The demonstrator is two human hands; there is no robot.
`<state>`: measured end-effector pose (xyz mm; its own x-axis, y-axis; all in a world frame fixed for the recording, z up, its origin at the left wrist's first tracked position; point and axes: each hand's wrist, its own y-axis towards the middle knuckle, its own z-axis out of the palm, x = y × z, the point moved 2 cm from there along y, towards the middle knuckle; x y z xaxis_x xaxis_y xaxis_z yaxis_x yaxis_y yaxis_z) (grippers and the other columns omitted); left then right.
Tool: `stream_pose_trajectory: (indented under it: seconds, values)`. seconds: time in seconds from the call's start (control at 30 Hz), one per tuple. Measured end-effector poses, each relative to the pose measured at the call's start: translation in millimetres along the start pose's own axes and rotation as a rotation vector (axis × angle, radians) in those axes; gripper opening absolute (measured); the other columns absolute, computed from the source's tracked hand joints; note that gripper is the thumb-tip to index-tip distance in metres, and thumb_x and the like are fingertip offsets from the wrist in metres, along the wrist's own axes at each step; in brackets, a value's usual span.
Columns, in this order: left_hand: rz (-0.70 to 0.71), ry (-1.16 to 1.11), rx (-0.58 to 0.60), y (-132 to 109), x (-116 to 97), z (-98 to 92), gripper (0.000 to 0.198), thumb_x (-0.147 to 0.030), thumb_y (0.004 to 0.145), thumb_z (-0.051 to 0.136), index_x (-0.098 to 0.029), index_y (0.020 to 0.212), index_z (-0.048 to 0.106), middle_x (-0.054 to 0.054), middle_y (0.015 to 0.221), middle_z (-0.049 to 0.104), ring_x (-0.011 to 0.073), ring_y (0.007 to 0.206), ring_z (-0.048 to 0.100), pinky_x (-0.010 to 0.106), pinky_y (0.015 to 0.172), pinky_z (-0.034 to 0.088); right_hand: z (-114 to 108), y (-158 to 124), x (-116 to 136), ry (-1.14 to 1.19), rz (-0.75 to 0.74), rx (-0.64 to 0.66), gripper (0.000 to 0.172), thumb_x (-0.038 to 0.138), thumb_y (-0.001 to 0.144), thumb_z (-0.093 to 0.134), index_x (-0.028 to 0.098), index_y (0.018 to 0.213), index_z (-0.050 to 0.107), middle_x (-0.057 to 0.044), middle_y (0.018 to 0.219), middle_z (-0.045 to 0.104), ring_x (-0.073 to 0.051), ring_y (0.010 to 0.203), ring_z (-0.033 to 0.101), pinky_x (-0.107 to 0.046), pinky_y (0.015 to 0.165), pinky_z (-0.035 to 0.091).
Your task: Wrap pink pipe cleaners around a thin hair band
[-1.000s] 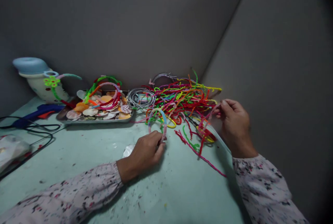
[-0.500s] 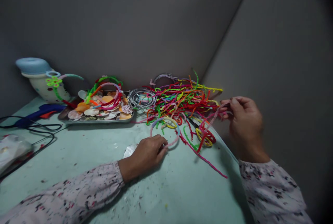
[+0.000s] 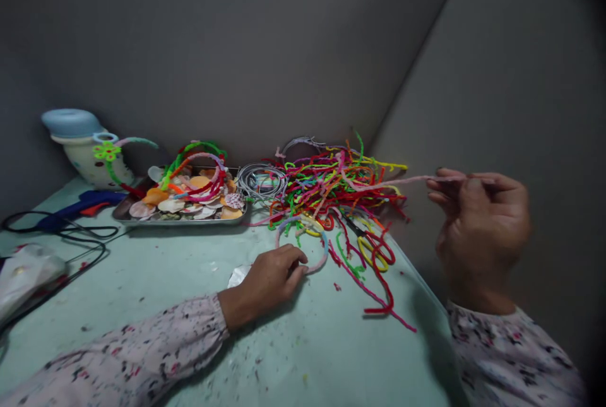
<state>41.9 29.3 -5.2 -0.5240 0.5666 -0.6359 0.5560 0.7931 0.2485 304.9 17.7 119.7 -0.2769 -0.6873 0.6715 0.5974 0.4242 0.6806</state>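
Note:
My left hand (image 3: 272, 277) rests on the table, its fingers closed on the lower edge of a ring wrapped in pastel pipe cleaner (image 3: 326, 246). Raised past the table's right edge, my right hand (image 3: 483, 227) pinches a pale pink pipe cleaner (image 3: 402, 181). That strand stretches leftward over the tangled pile of colourful pipe cleaners (image 3: 322, 183). Scissors (image 3: 367, 246) with yellow-lined handles lie at the pile's front, partly covered. A bent red pipe cleaner (image 3: 386, 287) and a long magenta one (image 3: 355, 286) lie on the table between my hands.
A metal tray (image 3: 189, 223) of shells (image 3: 170, 205) holds finished-looking wrapped rings at the back left. Beside it sits a coil of silver wire (image 3: 258, 183). Further left are a bottle (image 3: 89, 158), a blue glue gun (image 3: 71, 208) with its cord, and a white plastic bag (image 3: 33, 271). Grey walls stand behind and right.
My right hand has moved right, drawing the pink pipe cleaner out straighter from the pile. A red pipe cleaner now lies further forward on the table. My left hand keeps its hold on the ring.

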Motion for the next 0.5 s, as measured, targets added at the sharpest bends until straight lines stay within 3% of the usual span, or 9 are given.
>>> stream_pose_trajectory:
  seconds: [0.27,0.5]
  values:
    - [0.035,-0.057,-0.070,1,-2,-3.7,0.018,-0.021,0.087,0.048,-0.018,0.098,0.063,0.004,0.086,0.065,0.0148,0.076,0.057,0.027,0.069,0.043,0,0,-3,0.046,0.083,0.036,0.013,0.022,0.082,0.059,0.019,0.093,0.052,-0.002,0.077,0.071,-0.012,0.057,0.068,-0.016,0.046,0.052]
    - [0.017,-0.174,-0.098,1,-9,-11.5,0.025,-0.023,0.088,0.050,-0.018,0.111,0.057,0.003,0.087,0.061,0.0141,0.076,0.055,0.027,0.069,0.043,10,-14,-11,0.171,0.443,0.170,0.012,0.022,0.079,0.062,0.017,0.087,0.055,-0.002,0.067,0.068,-0.010,0.049,0.062,-0.015,0.041,0.048]
